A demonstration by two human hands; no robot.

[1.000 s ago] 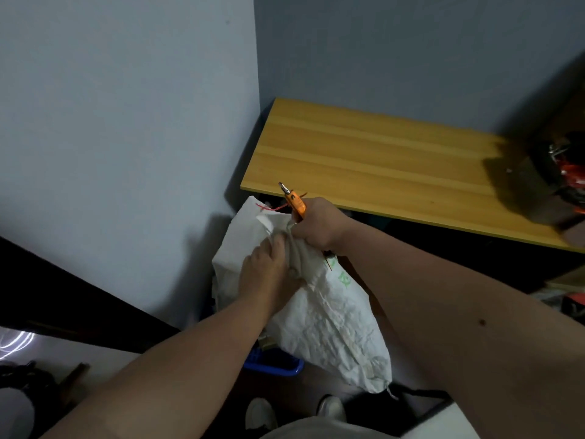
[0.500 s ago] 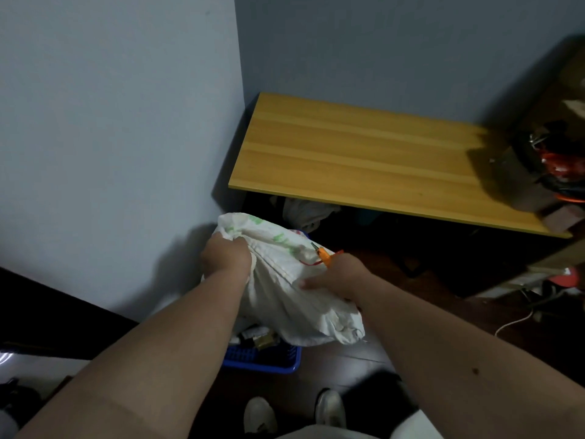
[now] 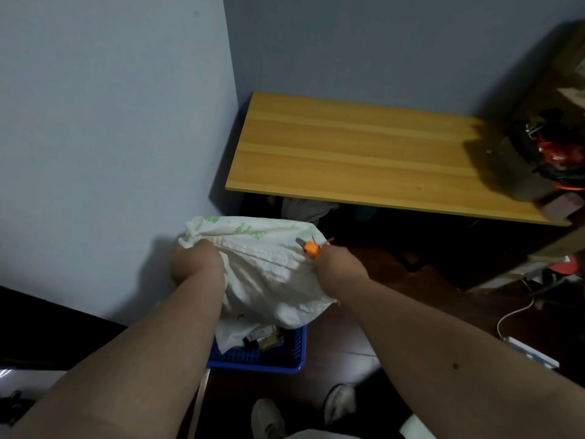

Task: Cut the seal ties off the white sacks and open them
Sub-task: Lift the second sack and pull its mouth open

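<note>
Crumpled woven white sack (image 3: 266,267) — left hand (image 3: 196,264), right hand (image 3: 340,264) gripping edges, orange cutter (image 3: 309,248)

Dim indoor light, soft shadows on wall, wide-angle edge bending, slight blur

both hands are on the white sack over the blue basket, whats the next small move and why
Probably tip the white sack further: the left hand and right hand, which also holds the orange cutter, grip opposite ends above the blue basket, where items already lie.
</note>
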